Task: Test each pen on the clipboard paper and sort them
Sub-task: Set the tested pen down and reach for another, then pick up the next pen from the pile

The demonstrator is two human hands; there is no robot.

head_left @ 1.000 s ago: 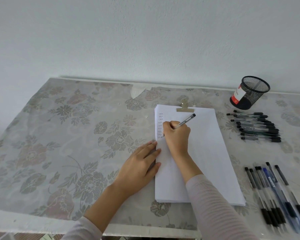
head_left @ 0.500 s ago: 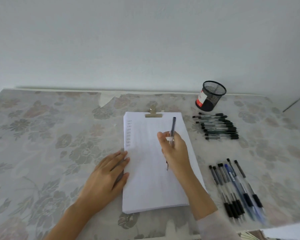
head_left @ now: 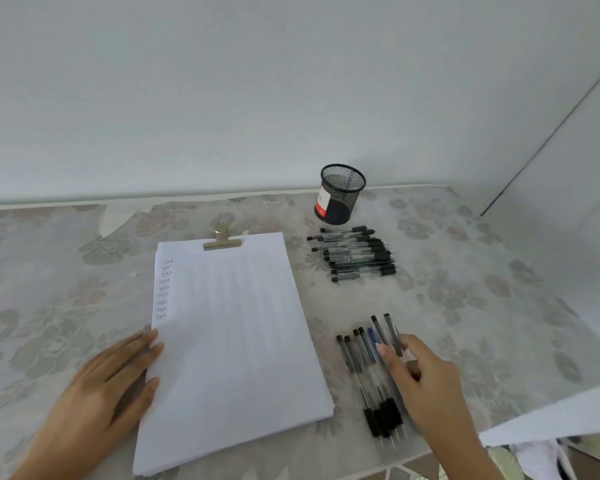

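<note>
A clipboard holds a white stack of paper [head_left: 236, 323] under a metal clip [head_left: 221, 239], with a column of small test marks [head_left: 163, 289] down the paper's left side. My left hand [head_left: 94, 393] rests flat on the sheet's lower left edge. My right hand [head_left: 426, 386] is over the right end of a near row of pens [head_left: 361, 368] and pinches a clear pen with a black cap [head_left: 392, 329], which lies low alongside that row. A second pile of black-capped pens [head_left: 354, 254] lies further back, to the right of the clip.
A black mesh pen cup [head_left: 340, 195] with a red and white label stands behind the far pile, near the wall. The flowered tablecloth [head_left: 66, 271] covers the table. The table's right edge [head_left: 541, 417] runs close to my right hand.
My right hand lifted the pen off the paper and carried it right and down to the near row of pens. The view turned to the right. My left hand stayed on the paper's edge.
</note>
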